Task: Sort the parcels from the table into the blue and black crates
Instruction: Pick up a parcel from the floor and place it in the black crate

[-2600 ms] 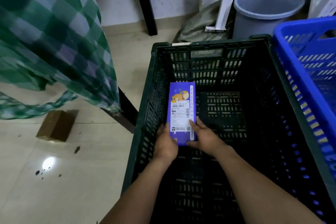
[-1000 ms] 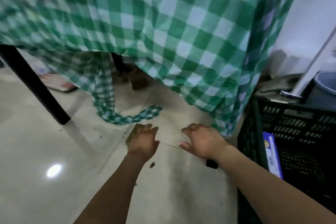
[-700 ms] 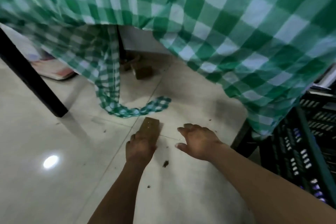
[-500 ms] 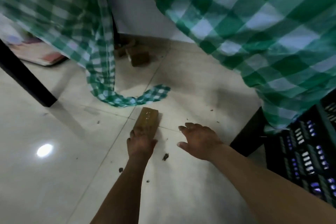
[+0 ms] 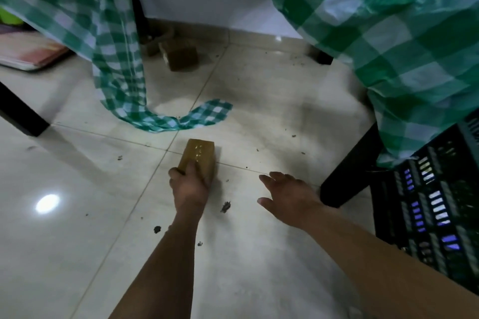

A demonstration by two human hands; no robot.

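A small brown parcel lies on the tiled floor in front of the table. My left hand grips its near end, fingers wrapped over both sides. My right hand hovers open just above the floor to the right, holding nothing. The black crate stands at the right edge; its inside is hidden from here. The blue crate is out of view.
A green checked tablecloth hangs down, one corner trailing on the floor. Black table legs stand at left and right. A second brown box sits under the table by the wall. Dirt specks dot the tiles.
I turned from the black crate, where the purple parcel was set down, to the floor. My left hand reached the brown parcel and closed on it; my right hand stayed open beside it.
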